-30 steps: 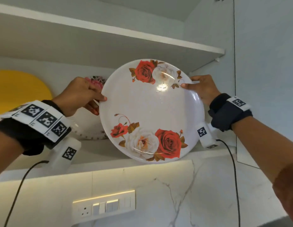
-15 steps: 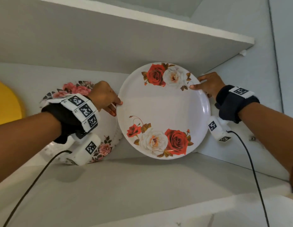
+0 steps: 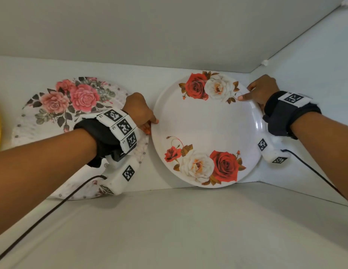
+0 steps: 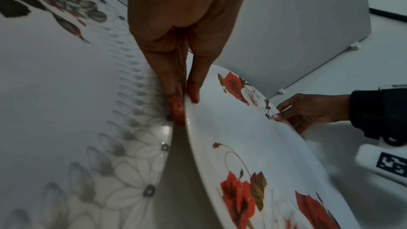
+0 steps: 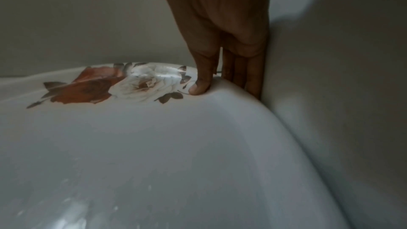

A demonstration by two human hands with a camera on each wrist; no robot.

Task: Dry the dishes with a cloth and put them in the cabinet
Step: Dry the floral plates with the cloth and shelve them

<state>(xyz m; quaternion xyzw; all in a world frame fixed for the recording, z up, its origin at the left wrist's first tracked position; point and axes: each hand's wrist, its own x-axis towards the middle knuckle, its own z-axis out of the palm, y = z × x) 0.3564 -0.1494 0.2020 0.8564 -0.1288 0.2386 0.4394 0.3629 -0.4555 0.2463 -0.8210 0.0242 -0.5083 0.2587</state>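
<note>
- Cabinet shelf (image 3: 169,226): carries two plates on edge, leaning on the back wall.
- Pink-rose plate (image 3: 58,105): at 9 o'clock, rim just beside the next.
- Red-rose plate (image 3: 206,129): upright in the right corner, face outward, foot on the shelf.
- Left hand (image 3: 139,111): pinching that rim at 9 o'clock, thumb in front, fingers behind.
- Right hand (image 3: 262,90): pinching at 2 o'clock, wedged against the side wall; release likely outward, left side freer.

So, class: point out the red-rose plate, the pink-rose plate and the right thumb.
Red-rose plate (image 3: 206,127), head view, bare white centre.
Pink-rose plate (image 3: 82,97), head view, large pink rose near its top.
Right thumb (image 5: 199,89), right wrist view, tip pressing the red-rose plate's rim.
</note>
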